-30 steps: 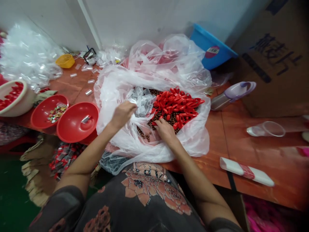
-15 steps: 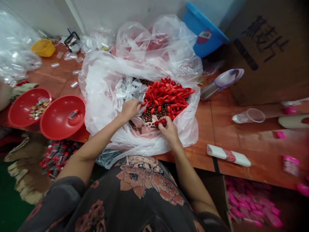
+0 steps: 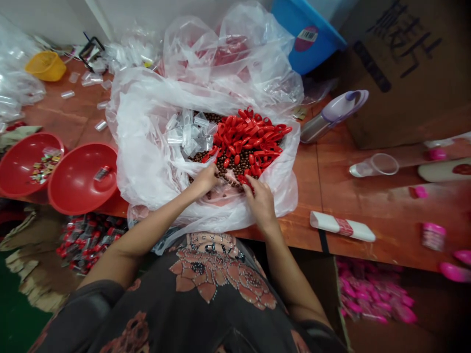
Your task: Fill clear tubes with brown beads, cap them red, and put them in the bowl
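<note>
A white plastic bag [image 3: 136,132] lies spread open on the table in front of me, holding small brown balls [image 3: 241,162], a heap of red plastic pieces [image 3: 253,132] with rounded ends and loops, and clear plastic tubes [image 3: 191,132]. My left hand [image 3: 206,180] is closed at the near left edge of the brown balls; what its fingertips hold is hidden. Across from it, my right hand [image 3: 261,202] pinches a red plastic piece [image 3: 243,181] between thumb and fingers, just below the red heap.
Two red bowls [image 3: 55,179] stand at left, one with small colourful pieces, the other with one filled tube [image 3: 102,173]. A purple-topped flask [image 3: 333,115], a clear cup [image 3: 382,164] and a white packet [image 3: 342,226] are at right. Behind stand a blue tub [image 3: 316,39] and a carton [image 3: 408,73].
My left hand has moved down from the clear tubes to the brown balls. My right hand stays near the red heap with a red piece. The view has shifted slightly.
</note>
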Demonstrator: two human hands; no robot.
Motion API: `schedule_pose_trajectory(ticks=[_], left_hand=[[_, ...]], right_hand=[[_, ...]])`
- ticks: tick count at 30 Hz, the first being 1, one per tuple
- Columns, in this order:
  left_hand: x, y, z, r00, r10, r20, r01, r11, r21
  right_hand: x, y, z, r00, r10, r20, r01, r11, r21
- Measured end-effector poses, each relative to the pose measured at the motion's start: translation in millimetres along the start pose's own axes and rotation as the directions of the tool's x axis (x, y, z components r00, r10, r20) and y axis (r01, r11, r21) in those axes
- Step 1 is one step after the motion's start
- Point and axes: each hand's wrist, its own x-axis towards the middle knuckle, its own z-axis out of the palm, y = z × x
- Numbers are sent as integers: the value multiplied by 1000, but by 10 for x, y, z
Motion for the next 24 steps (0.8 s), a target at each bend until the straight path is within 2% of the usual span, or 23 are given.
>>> schedule_pose_trajectory(ticks=[4,7,10,13,16,20,22,24], left_hand=[[119,39,51,998,-38,-40,41,996,77],[180,10,112,989,9,-145,-1,998,57],[262,-23,165,968,70,-242,-57,997,59],[354,-30,208,943,138,-303,-114,989,94],[418,-38,252,920,192,-342,-177,981,76],[447,-94,287,939,163,-302,-212,967,-138],[446,-125,286,953,146,-264,-214,944,-250],[433,-138,273,964,138,-229,-212,916,-341]], right_hand=[[-36,89,21,1000,20,-15,-19,997,73],[-47,108,25,999,35,19,-35,999,9],[-51,59,-5,984,51,173,-28,991,-132],[-62,-36,-57,942,73,326,19,962,-271],[-74,-107,-103,918,102,384,28,948,-318],[-69,-84,-114,941,61,334,-2,985,-174],[-58,-37,-87,971,50,235,-37,998,-58],[-37,0,-46,987,109,118,-119,989,90]])
